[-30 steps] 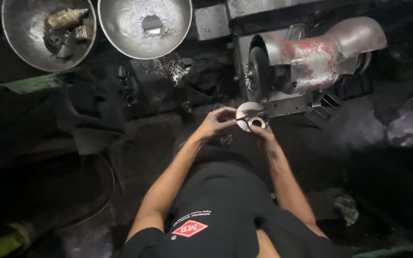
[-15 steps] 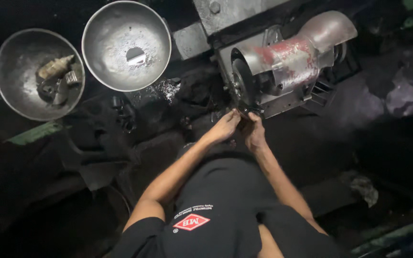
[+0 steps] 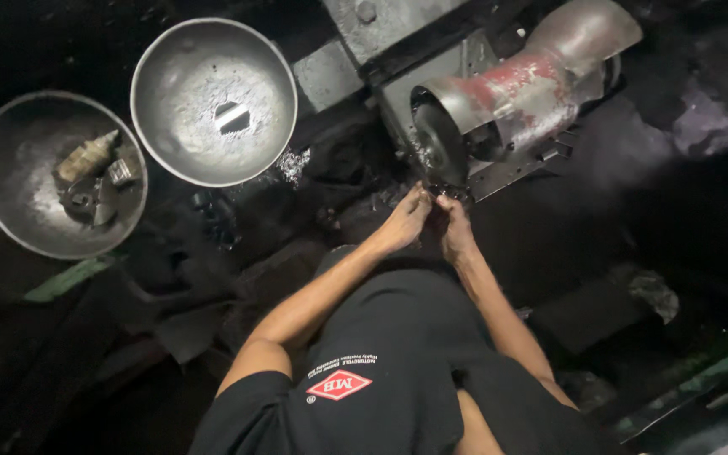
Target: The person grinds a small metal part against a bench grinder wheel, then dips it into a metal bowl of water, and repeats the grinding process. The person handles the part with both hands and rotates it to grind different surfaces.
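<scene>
My left hand (image 3: 404, 221) and my right hand (image 3: 455, 234) meet fingertip to fingertip just below the dark wheel (image 3: 440, 143) of a bench grinder (image 3: 532, 84) with a worn red and grey housing. Together they pinch a small metal part against the wheel's lower edge. The fingers hide nearly all of that part. Both forearms reach forward from my black shirt.
Two round metal bowls stand to the left. The nearer bowl (image 3: 170, 67) holds one small piece (image 3: 231, 118). The far-left bowl (image 3: 10, 211) holds several metal parts (image 3: 86, 173). Dark cloth and grime cover the floor. A grey metal plate (image 3: 381, 21) lies behind the grinder.
My hands have moved forward from in front of my chest up to the grinder wheel, taking the small round metal part with them. My view has shifted to the right and nearer.
</scene>
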